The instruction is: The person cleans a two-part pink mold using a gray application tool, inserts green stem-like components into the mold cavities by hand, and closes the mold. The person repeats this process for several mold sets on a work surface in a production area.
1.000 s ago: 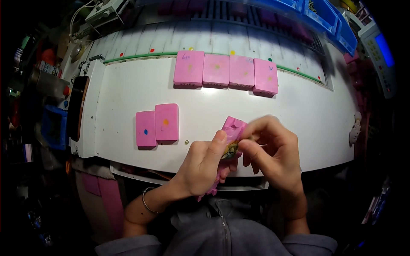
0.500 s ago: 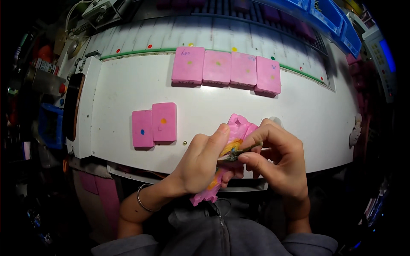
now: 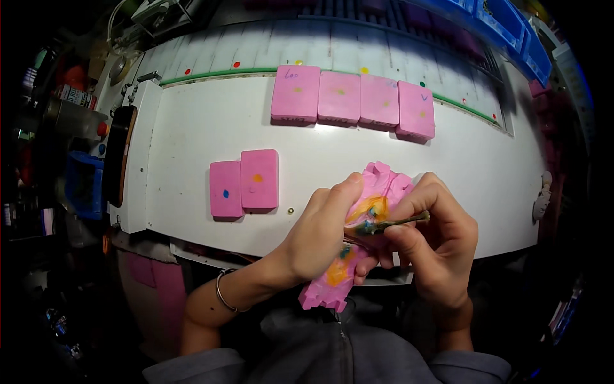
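Observation:
A soft pink rubber mould (image 3: 385,184), smeared yellow and blue inside and toothed along its edges, is held bent open above the table's near edge. My left hand (image 3: 314,238) is closed around the mould's middle, thumb on top. A slim dark-green piece (image 3: 412,219) sticks out to the right from the mould's opening. Thumb and forefinger of my right hand (image 3: 448,256) pinch this piece, the forefinger beside the mould. What the piece is made of I cannot tell, and its inner end is partly hidden.
Two closed pink mould blocks (image 3: 259,179) lie left of my hands. A row of several more blocks (image 3: 339,97) stands along the green strip (image 3: 217,75). A tiny brass-coloured bit (image 3: 291,210) lies near my left hand. Blue bins (image 3: 505,25) hang at the far right.
The mould is spread wider, showing more of its coloured inside. More of the dark-green piece sticks out at my right fingers. The whole view has shifted slightly.

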A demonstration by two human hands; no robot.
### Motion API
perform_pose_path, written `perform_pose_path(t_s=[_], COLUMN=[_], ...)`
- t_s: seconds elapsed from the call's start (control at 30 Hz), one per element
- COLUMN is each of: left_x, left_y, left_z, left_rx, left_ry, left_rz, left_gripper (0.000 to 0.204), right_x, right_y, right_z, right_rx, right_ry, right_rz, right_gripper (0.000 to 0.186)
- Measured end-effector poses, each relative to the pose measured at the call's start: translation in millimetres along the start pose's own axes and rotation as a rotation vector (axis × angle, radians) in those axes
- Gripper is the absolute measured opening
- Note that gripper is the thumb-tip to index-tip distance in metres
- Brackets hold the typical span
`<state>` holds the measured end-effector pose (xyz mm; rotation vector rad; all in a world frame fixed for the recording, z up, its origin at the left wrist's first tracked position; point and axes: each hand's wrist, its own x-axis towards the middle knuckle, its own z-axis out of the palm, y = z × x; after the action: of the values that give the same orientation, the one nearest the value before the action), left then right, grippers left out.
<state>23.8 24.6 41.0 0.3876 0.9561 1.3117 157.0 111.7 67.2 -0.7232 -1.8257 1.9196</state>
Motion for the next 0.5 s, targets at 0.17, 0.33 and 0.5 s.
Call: perform_pose_path(t_s=[0.17,0.33,0.5], left_x=[0,-5,-16], left_y=[4,3,3], left_z=[5,0,-14], left_rx=[-0.154,-0.012,0.255], left_ry=[-0.001,0.070,0.111], left_rz=[-0.108,0.006,0.158], left_gripper=[0.058,0.062,0.055], right_x=[-2,0,-15], right_y=[-6,3,6], right_z=[0,-3,-6], right_rx=[0.256,0.374,0.590], right_ry=[-0.004,-0.044,-0.051], right_rz=[0.001,-0.085,-0.117], right_gripper=[0.007,0.008,0.013])
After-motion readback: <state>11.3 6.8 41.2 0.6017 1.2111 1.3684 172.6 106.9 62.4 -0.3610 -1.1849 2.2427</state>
